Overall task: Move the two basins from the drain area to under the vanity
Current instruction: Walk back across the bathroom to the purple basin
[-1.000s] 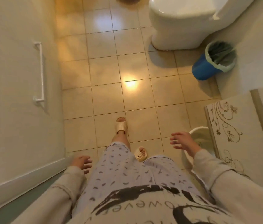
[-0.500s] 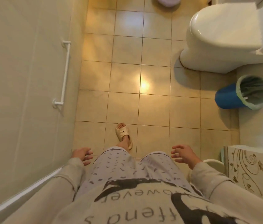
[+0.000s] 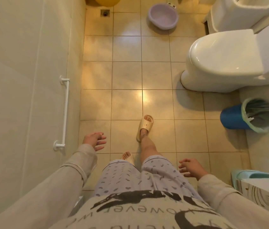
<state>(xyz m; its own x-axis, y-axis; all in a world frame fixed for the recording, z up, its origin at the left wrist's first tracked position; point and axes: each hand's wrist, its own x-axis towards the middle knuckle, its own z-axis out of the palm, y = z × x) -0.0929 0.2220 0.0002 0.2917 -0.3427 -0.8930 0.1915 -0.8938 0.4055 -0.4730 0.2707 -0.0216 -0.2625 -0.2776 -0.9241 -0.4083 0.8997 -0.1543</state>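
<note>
A lilac basin point(image 3: 163, 16) sits on the tiled floor at the far end, right of the floor drain point(image 3: 105, 13). At the top edge, above the drain, part of a yellow basin point(image 3: 106, 1) shows. The vanity's patterned corner point(image 3: 262, 194) is at the lower right, with a pale blue rim point(image 3: 254, 174) on the floor beside it. My left hand point(image 3: 95, 140) hangs empty with fingers spread near the left wall. My right hand point(image 3: 190, 167) is also empty and open, close to the vanity. Both hands are far from the basins.
A white toilet point(image 3: 221, 61) stands at the right. A blue waste bin with a liner point(image 3: 249, 115) is below it against the right wall. A white grab bar point(image 3: 65, 113) is fixed to the left wall. My slippered feet are mid-floor.
The view has tilted up and forward, bringing the drain and both far basins into sight. My left hand has risen forward. The white basin by the vanity has dropped out of view.
</note>
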